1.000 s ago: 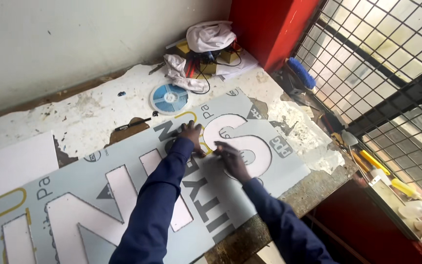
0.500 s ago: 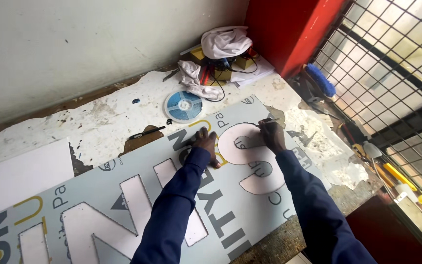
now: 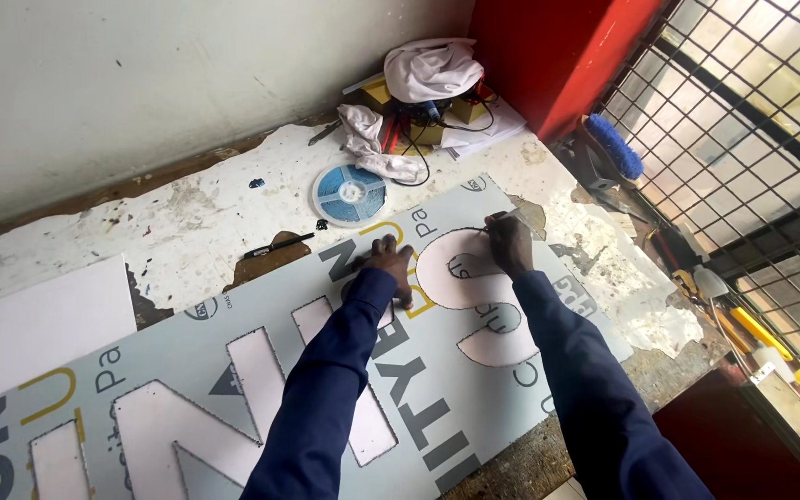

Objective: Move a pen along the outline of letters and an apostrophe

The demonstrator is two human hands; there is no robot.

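Two dark blue sleeves reach up from the bottom edge over a long pale grey sign panel (image 3: 233,370) with big white cut-out letters, lying slantwise on the chipped white surface (image 3: 187,231). Our left hand (image 3: 389,264) lies flat on the panel, fingers spread and holding nothing, just beside the curved white letter (image 3: 474,296). Our right hand (image 3: 509,243) is closed around a thin pen-like tool (image 3: 493,222), whose tip touches the top outline of that letter. Beyond the panel's far edge lie a black marker (image 3: 278,245) and a blue reel of tape (image 3: 349,194). Farther back, against the wall, white rags (image 3: 432,69) sit heaped over small boxes and wires. At the right, a blue brush (image 3: 615,146) rests near the metal grille (image 3: 752,120).
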